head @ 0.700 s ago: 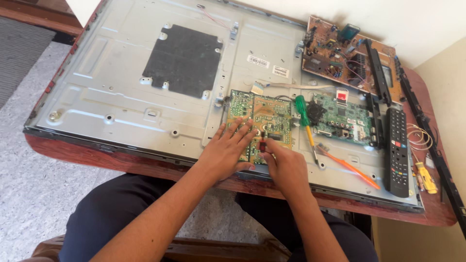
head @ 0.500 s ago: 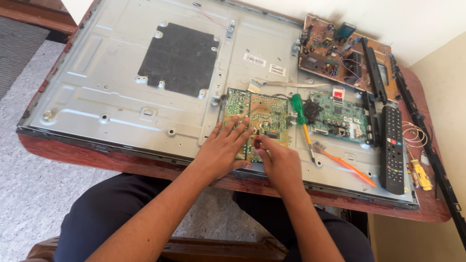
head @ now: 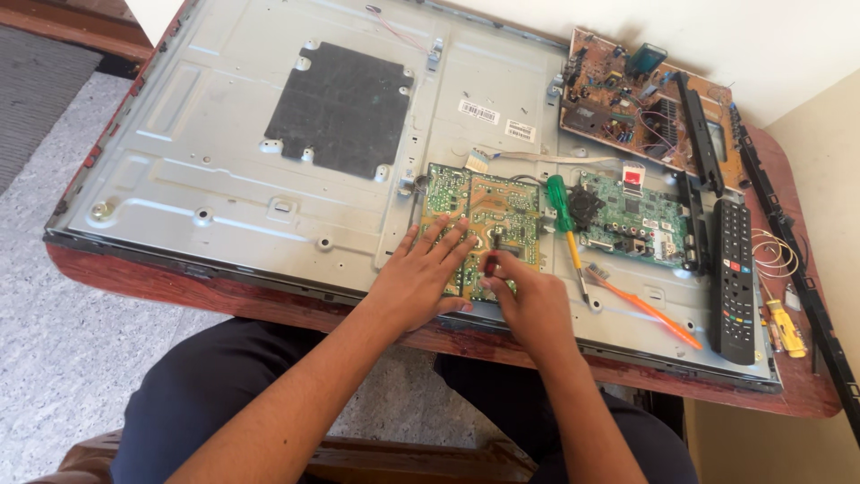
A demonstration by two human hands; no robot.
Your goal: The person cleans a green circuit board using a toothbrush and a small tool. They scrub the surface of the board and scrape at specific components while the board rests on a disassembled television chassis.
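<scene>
The left hand lies open, fingers spread flat on the green circuit board mounted on the television's metal back panel. The right hand pinches a small dark-red tool against that board, near the green-handled screwdriver.

bare metal panel open leftward, green screwdriver, orange tool, remote crowding the right
</scene>
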